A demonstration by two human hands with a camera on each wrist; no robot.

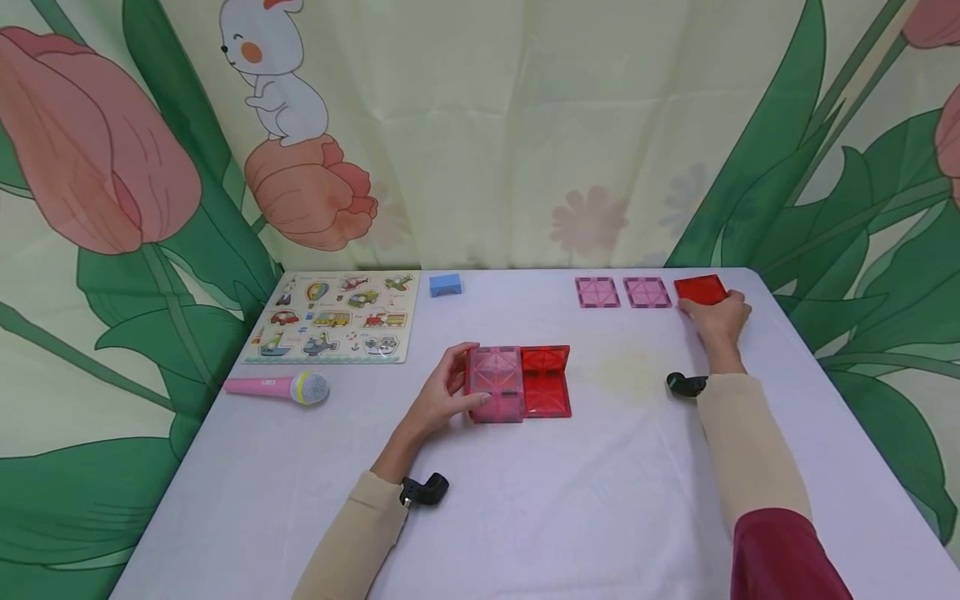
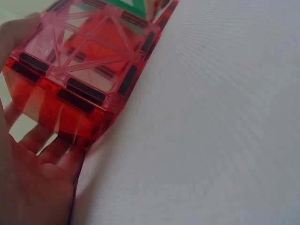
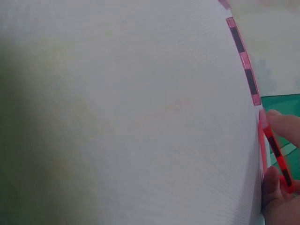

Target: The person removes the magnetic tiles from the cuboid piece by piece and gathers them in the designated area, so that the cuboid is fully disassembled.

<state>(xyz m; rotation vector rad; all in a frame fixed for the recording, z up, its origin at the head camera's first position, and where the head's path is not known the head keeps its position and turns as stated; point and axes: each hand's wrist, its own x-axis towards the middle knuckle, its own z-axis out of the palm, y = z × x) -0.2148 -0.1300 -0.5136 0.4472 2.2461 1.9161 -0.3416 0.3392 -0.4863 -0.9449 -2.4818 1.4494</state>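
Observation:
My left hand [image 1: 447, 392] grips the left side of a box built of pink and red see-through magnetic tiles [image 1: 497, 379]. Its thumb lies on the pink front, and its fingers show behind the red side [image 2: 51, 110] in the left wrist view. Joined to the box's right are a flat red tile [image 1: 547, 394] and one standing upright behind it. At the far right of the table, my right hand [image 1: 722, 318] pinches a red magnetic tile [image 1: 699, 289] by its edges. In the right wrist view that red tile [image 3: 278, 157] is tilted up from the cloth.
Two pink tiles [image 1: 597, 292] lie flat left of the right hand. A blue block [image 1: 446, 285] stands near the back edge. At the left are a picture puzzle board [image 1: 336, 318] and a pink toy microphone [image 1: 276, 387]. A printed curtain [image 1: 510, 133] hangs behind the table.

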